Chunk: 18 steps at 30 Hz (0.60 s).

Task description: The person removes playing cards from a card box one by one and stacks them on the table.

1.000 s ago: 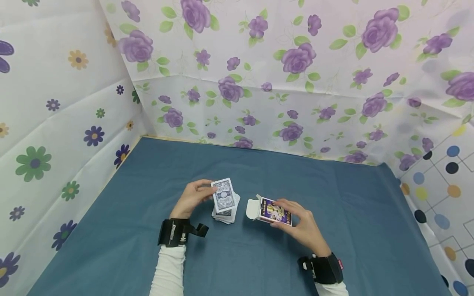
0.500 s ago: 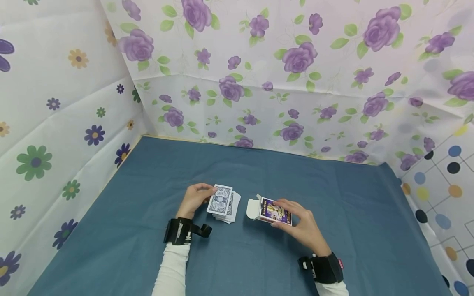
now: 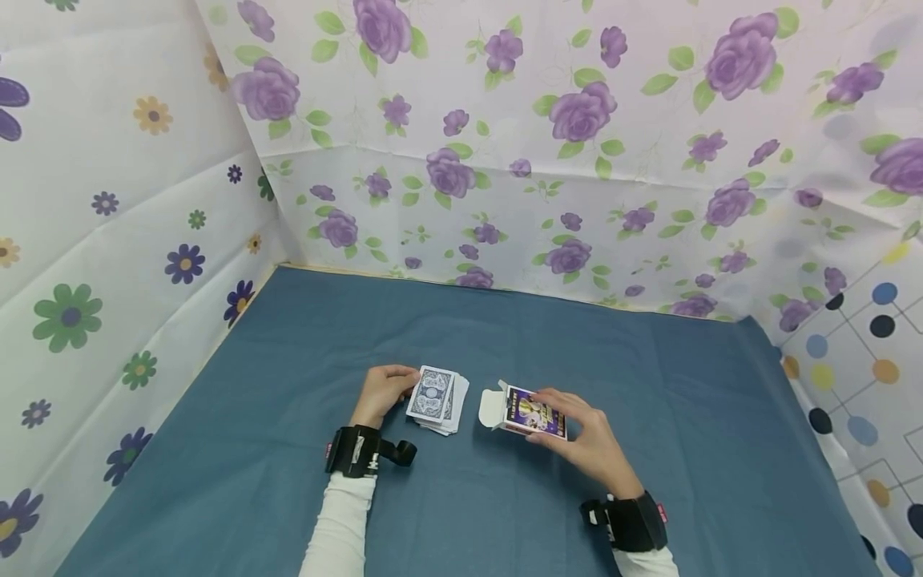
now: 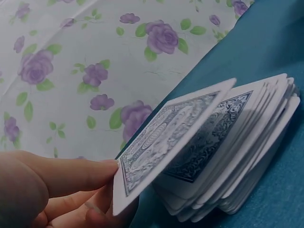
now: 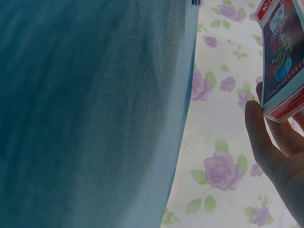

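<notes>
A playing card (image 4: 166, 135), patterned back up, is pinched at its near edge by my left hand (image 3: 380, 393). This card leans over a loosely squared pile of cards (image 3: 457, 401), tilted a little off it in the left wrist view. Some of my left fingers are hidden beneath the card. To the right, my right hand (image 3: 594, 437) grips a purple card box (image 3: 537, 413) between thumb and fingers. The box's white flap (image 3: 493, 407) stands open on the side facing the pile. Part of the box runs out of the right wrist view.
A dark blue cloth (image 3: 469, 505) covers the table. Floral sheets (image 3: 505, 200) rise behind it, with other patterned sheets at the left and right. Black bands (image 3: 353, 450) are strapped round both wrists, one with a loose strap end.
My left hand has lowered the card and drawn it slightly left and nearer, down onto the left side of the pile. The right hand and box have hardly moved.
</notes>
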Each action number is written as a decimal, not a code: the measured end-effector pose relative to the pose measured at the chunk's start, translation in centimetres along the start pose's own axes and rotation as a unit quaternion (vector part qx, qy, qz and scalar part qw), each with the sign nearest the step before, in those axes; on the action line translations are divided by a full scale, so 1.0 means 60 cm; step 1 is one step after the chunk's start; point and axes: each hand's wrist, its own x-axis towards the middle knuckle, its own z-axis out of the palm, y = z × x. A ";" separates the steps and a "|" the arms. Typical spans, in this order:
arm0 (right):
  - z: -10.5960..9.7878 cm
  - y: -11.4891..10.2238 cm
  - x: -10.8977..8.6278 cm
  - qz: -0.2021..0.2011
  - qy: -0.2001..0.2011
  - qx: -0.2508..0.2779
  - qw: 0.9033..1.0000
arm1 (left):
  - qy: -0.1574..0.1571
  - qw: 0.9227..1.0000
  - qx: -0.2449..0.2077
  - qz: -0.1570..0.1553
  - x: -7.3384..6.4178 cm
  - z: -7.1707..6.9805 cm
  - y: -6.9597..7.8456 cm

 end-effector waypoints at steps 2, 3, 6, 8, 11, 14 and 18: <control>0.001 0.000 0.000 -0.001 0.000 -0.001 1.000 | 0.000 1.000 -0.002 0.000 0.000 0.000 -0.001; 0.001 0.000 -0.001 -0.001 0.000 -0.001 1.000 | 0.001 1.000 -0.002 0.000 0.000 0.000 -0.001; 0.001 0.000 -0.001 -0.003 0.001 -0.001 1.000 | 0.003 1.000 -0.001 -0.001 -0.001 0.001 -0.001; 0.000 0.000 -0.001 -0.004 0.001 -0.001 1.000 | 0.006 1.000 0.000 -0.001 -0.001 0.001 -0.001; 0.000 -0.001 -0.001 -0.003 -0.001 -0.001 1.000 | 0.011 1.000 0.002 0.002 -0.001 0.003 -0.002; 0.001 -0.001 0.000 -0.002 -0.002 0.000 1.000 | 0.023 1.000 0.003 0.014 -0.002 0.005 -0.003; 0.000 0.000 0.000 -0.002 -0.002 -0.002 1.000 | 0.047 0.998 0.033 0.032 -0.006 0.010 -0.002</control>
